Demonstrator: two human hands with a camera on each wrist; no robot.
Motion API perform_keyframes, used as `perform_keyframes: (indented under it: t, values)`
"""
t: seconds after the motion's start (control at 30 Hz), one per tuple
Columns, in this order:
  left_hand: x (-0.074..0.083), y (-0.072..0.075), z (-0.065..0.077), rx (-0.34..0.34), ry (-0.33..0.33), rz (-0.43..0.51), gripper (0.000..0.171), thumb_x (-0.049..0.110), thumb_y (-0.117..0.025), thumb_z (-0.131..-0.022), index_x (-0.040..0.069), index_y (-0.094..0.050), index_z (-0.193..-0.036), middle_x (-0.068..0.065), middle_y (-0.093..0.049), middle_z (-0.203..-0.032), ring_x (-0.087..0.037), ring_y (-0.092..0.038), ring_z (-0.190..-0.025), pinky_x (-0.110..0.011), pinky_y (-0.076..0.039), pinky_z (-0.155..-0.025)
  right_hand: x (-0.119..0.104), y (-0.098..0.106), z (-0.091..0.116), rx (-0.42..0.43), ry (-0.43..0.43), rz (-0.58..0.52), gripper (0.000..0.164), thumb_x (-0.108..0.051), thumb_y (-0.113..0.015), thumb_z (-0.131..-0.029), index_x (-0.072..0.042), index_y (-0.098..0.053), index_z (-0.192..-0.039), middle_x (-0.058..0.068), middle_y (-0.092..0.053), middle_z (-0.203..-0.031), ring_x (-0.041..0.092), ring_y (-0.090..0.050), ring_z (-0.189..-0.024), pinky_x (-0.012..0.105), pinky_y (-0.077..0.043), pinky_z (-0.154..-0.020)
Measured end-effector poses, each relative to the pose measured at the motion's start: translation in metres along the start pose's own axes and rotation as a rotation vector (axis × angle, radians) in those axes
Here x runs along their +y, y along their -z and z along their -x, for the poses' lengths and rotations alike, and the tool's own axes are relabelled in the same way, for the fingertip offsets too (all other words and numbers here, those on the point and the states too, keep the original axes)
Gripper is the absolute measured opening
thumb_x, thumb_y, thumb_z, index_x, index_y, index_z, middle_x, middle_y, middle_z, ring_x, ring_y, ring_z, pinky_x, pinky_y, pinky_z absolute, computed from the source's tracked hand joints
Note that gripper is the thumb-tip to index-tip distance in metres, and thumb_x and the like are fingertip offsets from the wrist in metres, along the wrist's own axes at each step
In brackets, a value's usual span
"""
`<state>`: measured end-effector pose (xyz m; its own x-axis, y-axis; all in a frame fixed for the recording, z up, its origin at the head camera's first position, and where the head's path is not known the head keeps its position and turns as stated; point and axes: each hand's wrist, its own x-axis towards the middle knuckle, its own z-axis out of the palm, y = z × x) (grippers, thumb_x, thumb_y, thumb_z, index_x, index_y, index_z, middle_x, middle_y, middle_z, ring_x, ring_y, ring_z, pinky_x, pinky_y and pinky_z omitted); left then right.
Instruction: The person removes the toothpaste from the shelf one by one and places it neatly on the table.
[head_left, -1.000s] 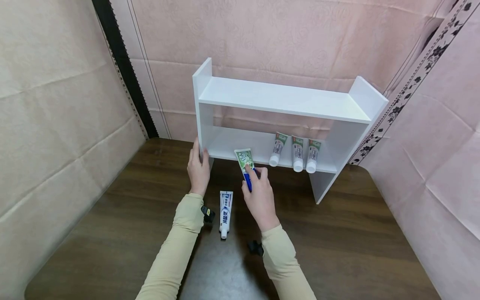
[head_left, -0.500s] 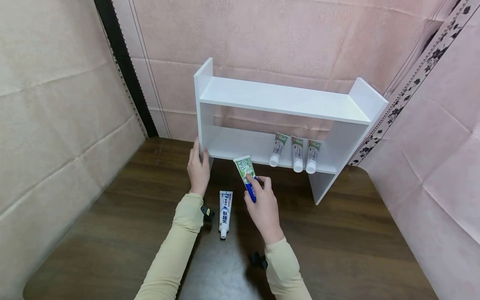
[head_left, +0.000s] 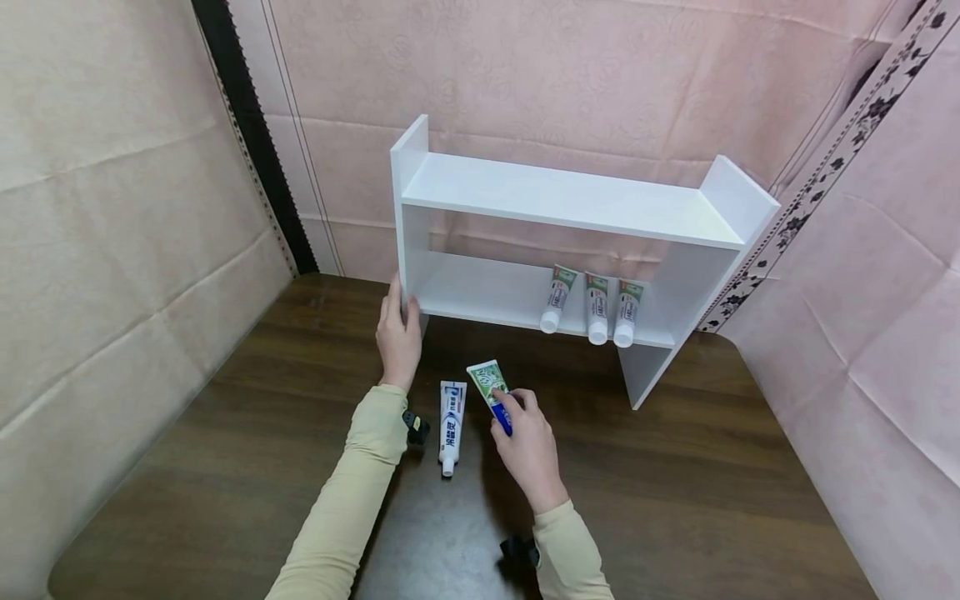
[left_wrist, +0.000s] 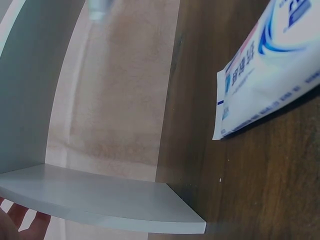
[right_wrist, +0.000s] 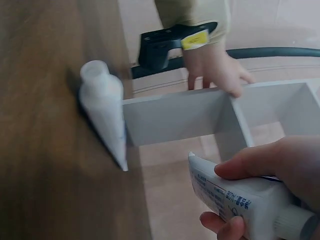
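My right hand (head_left: 531, 450) pinches a green and blue toothpaste tube (head_left: 489, 383), held over the table in front of the shelf. In the right wrist view, thumb and fingers close on that tube's sides (right_wrist: 227, 197), with its cap towards the palm. My left hand (head_left: 399, 343) grips the left side panel of a white two-tier shelf (head_left: 555, 193), thumb near the front edge. Between the forearms lies a white and blue toothpaste tube (head_left: 452, 421) on the table, cap towards me. Its flat end also shows large in the left wrist view.
Three green and white toothpaste tubes lean side by side on the lower board, at its right; one is the rightmost tube (head_left: 627, 312). The shelf stands at the back of a dark wooden table (head_left: 720, 467). Pink cloth (head_left: 555, 75) hangs behind and at the sides.
My right hand has drawn the green and blue toothpaste tube away from the lower board, back towards me and lower in the head view. The left hand stays on the shelf panel.
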<state>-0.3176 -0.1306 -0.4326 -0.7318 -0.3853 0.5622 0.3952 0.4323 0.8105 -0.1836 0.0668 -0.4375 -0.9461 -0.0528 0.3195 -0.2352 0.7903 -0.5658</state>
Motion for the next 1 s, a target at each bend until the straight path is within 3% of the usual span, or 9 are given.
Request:
perform_keyframes:
  t: [0.47, 0.77, 1.0]
  values:
    - [-0.001, 0.000, 0.001, 0.004, -0.005, -0.018, 0.050, 0.029, -0.045, -0.103, 0.036, -0.031, -0.151, -0.016, -0.054, -0.132, -0.034, -0.058, -0.115, -0.056, -0.050, -0.090, 0.029, -0.031, 0.008, -0.092, -0.031, 0.057, 0.039, -0.008, -0.071, -0.084, -0.008, -0.066, -0.122, 0.021, -0.059, -0.116, 0.034, -0.067, -0.088, 0.047, -0.056, -0.071]
    - [-0.002, -0.001, 0.000, 0.000, -0.005, -0.021, 0.051, 0.028, -0.045, -0.103, 0.036, -0.030, -0.151, -0.016, -0.054, -0.132, -0.033, -0.058, -0.114, -0.057, -0.050, -0.090, 0.028, -0.033, 0.008, -0.201, -0.078, 0.081, 0.047, -0.013, -0.066, -0.089, -0.006, -0.057, -0.135, 0.023, -0.051, -0.127, 0.034, -0.061, -0.097, 0.048, -0.054, -0.082]
    - [-0.001, -0.001, 0.000, 0.001, -0.005, -0.011, 0.050, 0.026, -0.045, -0.103, 0.032, -0.033, -0.151, -0.015, -0.055, -0.131, -0.033, -0.058, -0.115, -0.056, -0.051, -0.089, 0.027, -0.034, 0.011, -0.207, -0.085, 0.101, 0.049, -0.014, -0.065, -0.090, -0.007, -0.055, -0.137, 0.023, -0.048, -0.127, 0.033, -0.059, -0.097, 0.048, -0.053, -0.082]
